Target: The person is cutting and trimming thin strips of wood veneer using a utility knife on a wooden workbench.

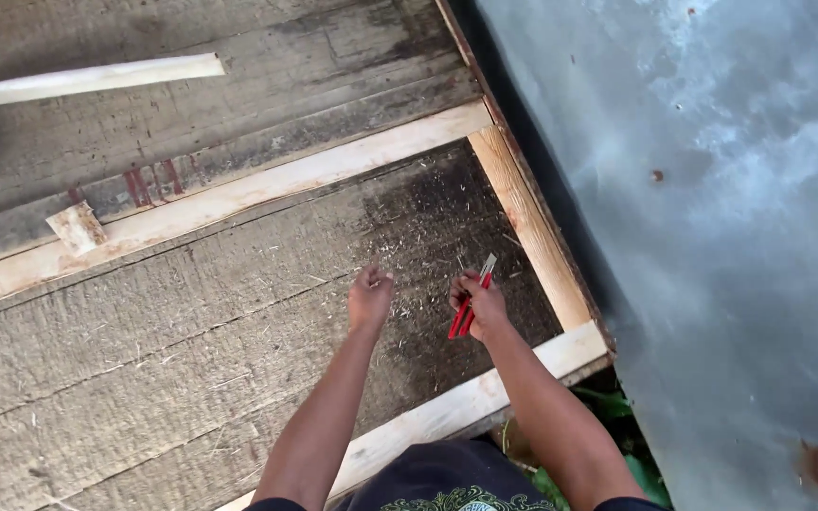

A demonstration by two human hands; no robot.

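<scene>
My right hand [481, 303] grips red-handled pliers [467, 311], jaws pointing up and away, over a dark weathered plank surface [239, 312]. My left hand [370, 297] hovers just left of it, fingers curled downward, nothing visible in it. Both hands sit inside a frame of pale wooden battens [239, 197] nailed on the planks; the right batten [529, 227] runs close beside the pliers. Wood shavings and dust lie scattered under the hands.
A grey metal sheet [712, 208] fills the right side beyond the platform's edge. Loose pale wood strips [97, 79] lie at top left, a small wood offcut [76, 227] rests on the long batten. Green leaves [617, 416] show below the near batten [466, 407].
</scene>
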